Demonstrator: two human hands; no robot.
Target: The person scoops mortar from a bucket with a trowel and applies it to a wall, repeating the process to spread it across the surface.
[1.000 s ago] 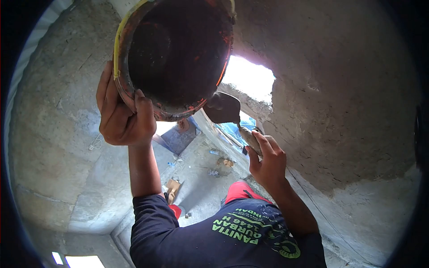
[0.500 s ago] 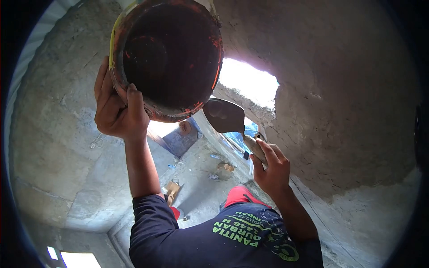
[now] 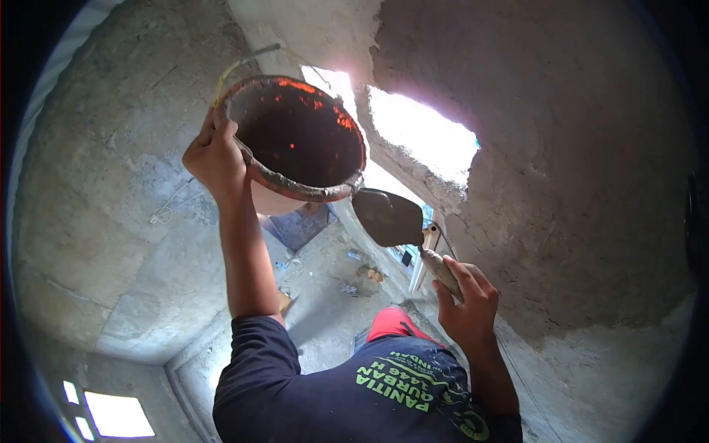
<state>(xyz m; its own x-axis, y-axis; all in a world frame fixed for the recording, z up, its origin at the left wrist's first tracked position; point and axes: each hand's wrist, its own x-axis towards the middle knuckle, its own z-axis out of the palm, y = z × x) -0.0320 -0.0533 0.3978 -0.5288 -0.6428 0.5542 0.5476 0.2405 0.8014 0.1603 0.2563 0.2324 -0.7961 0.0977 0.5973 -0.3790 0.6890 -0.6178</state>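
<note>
A dark round bucket (image 3: 299,144), its rim caked with mortar and marked with orange patches, is tilted with its mouth towards the camera. My left hand (image 3: 218,161) is closed around the left side of the rim. A thin yellow and grey handle rises above the bucket. In my right hand (image 3: 468,301) is the handle of a trowel (image 3: 388,217). The trowel's broad, mortar-coloured blade points up and left, close beside the bucket's lower right rim. Whether they touch is unclear. Little of the bucket's contents can be made out in the dark interior.
Darker, rough plaster covers part of the wall (image 3: 576,184) at the right, beside a bright opening (image 3: 421,136). Far below, scraps lie on the grey floor (image 3: 325,295). A thin cable hangs at the lower right. Bright windows (image 3: 120,415) show at the lower left.
The bucket has moved down and appears smaller, with its handle now showing above it. My right hand and the trowel have shifted down and right.
</note>
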